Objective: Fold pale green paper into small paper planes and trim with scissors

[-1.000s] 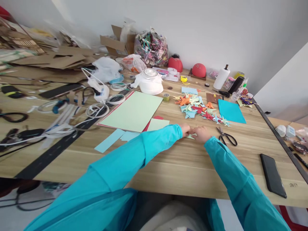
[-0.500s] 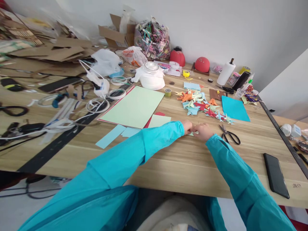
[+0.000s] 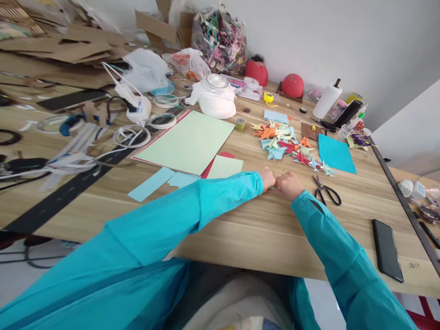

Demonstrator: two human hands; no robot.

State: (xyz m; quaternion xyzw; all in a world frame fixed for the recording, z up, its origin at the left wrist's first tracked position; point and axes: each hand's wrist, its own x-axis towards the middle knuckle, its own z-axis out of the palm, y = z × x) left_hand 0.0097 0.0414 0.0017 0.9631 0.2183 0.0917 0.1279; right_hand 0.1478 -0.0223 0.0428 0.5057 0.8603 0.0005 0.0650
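Note:
My left hand (image 3: 267,179) and my right hand (image 3: 289,185) meet knuckle to knuckle on the wooden table (image 3: 247,229), both in teal sleeves. Their fingers are curled and pinched together over a small pale green folded paper, which is almost wholly hidden between them. Black scissors (image 3: 326,191) lie just right of my right hand. A pile of colourful folded paper shapes (image 3: 285,145) lies beyond the hands. A pale green paper square (image 3: 225,167) sits just left of my left hand.
A large pale green sheet (image 3: 187,142) over red paper, light blue strips (image 3: 151,183), a teal sheet (image 3: 335,153), a white pot (image 3: 215,98), tape rolls, cables and cardboard crowd the left and back. A black phone (image 3: 387,250) lies near the right front edge.
The hands have closed tighter over the small paper, which showed more before. The view has shifted slightly; the hands stay in the same spot on the table.

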